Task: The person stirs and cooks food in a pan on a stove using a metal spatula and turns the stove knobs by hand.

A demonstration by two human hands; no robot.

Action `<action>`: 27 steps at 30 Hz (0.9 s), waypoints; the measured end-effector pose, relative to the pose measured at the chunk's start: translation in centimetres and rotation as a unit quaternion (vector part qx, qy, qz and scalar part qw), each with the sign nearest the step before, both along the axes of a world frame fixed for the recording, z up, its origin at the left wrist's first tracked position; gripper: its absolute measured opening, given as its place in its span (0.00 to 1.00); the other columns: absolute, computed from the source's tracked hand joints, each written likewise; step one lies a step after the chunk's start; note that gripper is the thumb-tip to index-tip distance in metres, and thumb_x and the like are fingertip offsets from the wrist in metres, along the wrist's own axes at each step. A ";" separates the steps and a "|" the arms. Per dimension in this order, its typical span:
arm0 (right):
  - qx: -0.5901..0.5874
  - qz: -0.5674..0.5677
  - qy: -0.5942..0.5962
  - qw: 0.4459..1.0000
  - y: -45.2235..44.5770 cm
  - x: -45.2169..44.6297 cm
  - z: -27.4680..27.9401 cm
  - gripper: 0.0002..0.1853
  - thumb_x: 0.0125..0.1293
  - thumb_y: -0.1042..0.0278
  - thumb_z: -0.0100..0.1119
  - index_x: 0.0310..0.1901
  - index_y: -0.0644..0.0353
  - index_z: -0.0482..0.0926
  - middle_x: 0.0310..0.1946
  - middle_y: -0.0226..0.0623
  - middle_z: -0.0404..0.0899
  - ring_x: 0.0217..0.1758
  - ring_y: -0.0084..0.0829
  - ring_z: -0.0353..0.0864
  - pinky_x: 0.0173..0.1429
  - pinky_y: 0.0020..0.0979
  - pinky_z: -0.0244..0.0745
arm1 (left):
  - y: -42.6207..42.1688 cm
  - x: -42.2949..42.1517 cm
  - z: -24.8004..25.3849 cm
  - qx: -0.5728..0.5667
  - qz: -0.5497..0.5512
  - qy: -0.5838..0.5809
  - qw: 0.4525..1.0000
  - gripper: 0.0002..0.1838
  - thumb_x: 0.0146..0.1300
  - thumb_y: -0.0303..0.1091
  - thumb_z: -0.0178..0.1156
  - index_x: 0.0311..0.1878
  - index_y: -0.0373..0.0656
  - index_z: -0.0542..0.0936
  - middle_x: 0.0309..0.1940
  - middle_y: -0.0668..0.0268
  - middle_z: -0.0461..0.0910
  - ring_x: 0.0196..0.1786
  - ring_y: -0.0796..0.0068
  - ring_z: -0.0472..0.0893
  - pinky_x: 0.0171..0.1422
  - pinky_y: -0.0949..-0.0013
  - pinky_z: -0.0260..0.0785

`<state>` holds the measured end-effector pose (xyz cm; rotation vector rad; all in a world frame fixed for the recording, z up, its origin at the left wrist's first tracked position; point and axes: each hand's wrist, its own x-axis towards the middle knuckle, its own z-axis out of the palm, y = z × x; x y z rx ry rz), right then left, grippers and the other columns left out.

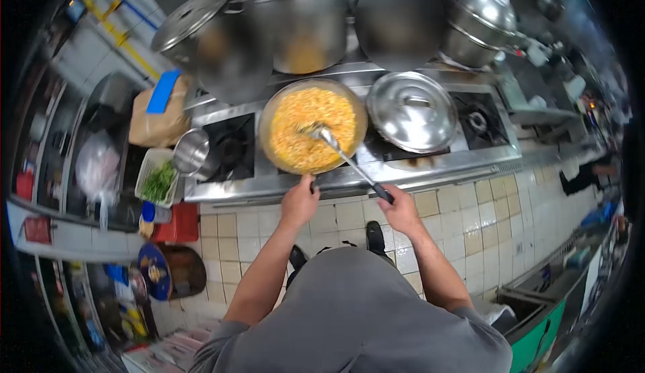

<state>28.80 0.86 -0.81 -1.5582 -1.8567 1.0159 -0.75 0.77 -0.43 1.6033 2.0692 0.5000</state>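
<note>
Head view: a round, wide pan (266, 138) sits on the near side of the brushed-steel stove (403, 171), full of a loose, lumpy orange-yellow food (312, 111) with paler shreds through it. The left hand (299, 203) is curled closed at the pan's short dark handle (314, 185), on the near rim. The right hand (401, 210) is wrapped round the black grip of a long metal spoon (351, 163), whose shiny head rests in the food near the pan's middle. Just right of the pan lies a domed, polished lid (412, 111) with a looped handle. To the left, on the stove's edge, stands a smooth steel cup (191, 150), beside a pale plastic basket (143, 183) of leafy greens (159, 181). Behind the basket is a creased brown paper bag (153, 126). Pale, glossy square tiles (463, 218) cover the floor.
</note>
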 end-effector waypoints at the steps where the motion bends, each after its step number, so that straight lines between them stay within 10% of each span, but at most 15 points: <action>1: -0.021 -0.009 0.031 0.999 0.2 -0.2 0.8 0.21 0.73 0.61 0.65 0.64 0.57 0.84 0.45 0.53 0.90 0.49 0.56 0.90 0.53 0.48 0.84 | 0.1 0.3 0.2 -0.009 -0.002 0.001 1.000 0.19 0.72 0.41 0.67 0.62 0.47 0.78 0.49 0.47 0.89 0.53 0.39 0.87 0.56 0.42 0.78; 14: 0.066 0.031 0.024 0.997 2.9 -6.0 -15.6 0.26 0.81 0.46 0.53 0.56 0.68 0.80 0.49 0.62 0.86 0.55 0.67 0.84 0.60 0.58 0.79 | -0.4 -0.6 -2.4 0.072 -0.039 -0.051 0.995 0.22 0.69 0.35 0.70 0.63 0.43 0.79 0.53 0.47 0.88 0.56 0.43 0.88 0.59 0.49 0.79; 17: -0.067 0.014 -0.037 0.997 2.0 -6.4 -8.9 0.21 0.80 0.54 0.56 0.54 0.69 0.76 0.48 0.64 0.85 0.56 0.65 0.85 0.62 0.60 0.78 | -0.3 -0.8 -1.5 0.036 -0.033 0.012 0.999 0.19 0.73 0.35 0.66 0.64 0.43 0.77 0.53 0.44 0.88 0.57 0.39 0.87 0.60 0.45 0.78; 27: 0.027 -0.020 0.025 0.999 1.1 -5.2 -4.3 0.17 0.80 0.57 0.58 0.49 0.66 0.73 0.41 0.60 0.87 0.49 0.66 0.86 0.55 0.61 0.80 | -0.1 -0.7 -2.0 0.056 -0.073 -0.001 0.996 0.20 0.73 0.33 0.65 0.64 0.40 0.75 0.53 0.39 0.86 0.58 0.35 0.86 0.61 0.45 0.77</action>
